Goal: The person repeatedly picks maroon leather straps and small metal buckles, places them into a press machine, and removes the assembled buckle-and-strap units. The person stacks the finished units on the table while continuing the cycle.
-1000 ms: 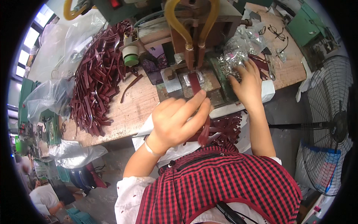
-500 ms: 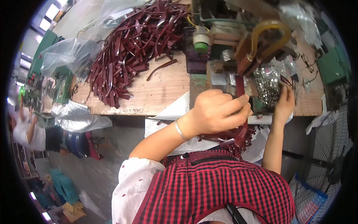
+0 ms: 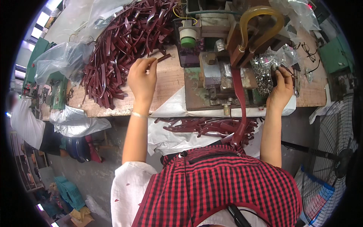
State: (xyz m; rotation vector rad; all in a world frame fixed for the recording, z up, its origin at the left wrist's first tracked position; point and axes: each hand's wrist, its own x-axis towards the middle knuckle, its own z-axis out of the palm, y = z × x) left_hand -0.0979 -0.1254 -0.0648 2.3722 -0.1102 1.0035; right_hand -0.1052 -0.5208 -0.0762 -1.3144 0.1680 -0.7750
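Observation:
My left hand point(image 3: 142, 81) is at the edge of a large heap of dark red straps point(image 3: 124, 49). Its thumb and fingers are closed round one loose strap point(image 3: 164, 57), part of which the hand hides. My right hand point(image 3: 282, 86) is over a clear bag of small shiny metal pieces point(image 3: 263, 75), its fingertips pinched together; what they hold is too small to make out. Between my hands stands a press point(image 3: 236, 56). Another dark red strap point(image 3: 239, 94) runs from under its head, over the table edge and down toward my lap, with neither hand on it.
More straps point(image 3: 204, 126) lie on white sheeting point(image 3: 159, 138) at my lap. A green-ended knob point(image 3: 188, 41) juts from the press. Clear plastic bags point(image 3: 62, 60) lie at the left, a pair of glasses point(image 3: 309, 52) at the right. A black fan point(image 3: 342, 162) stands at the lower right.
My left hand has let go of the strap at the press and moved left to the loose strap by the heap. My right hand stays at the metal pieces, fingers now drawn together.

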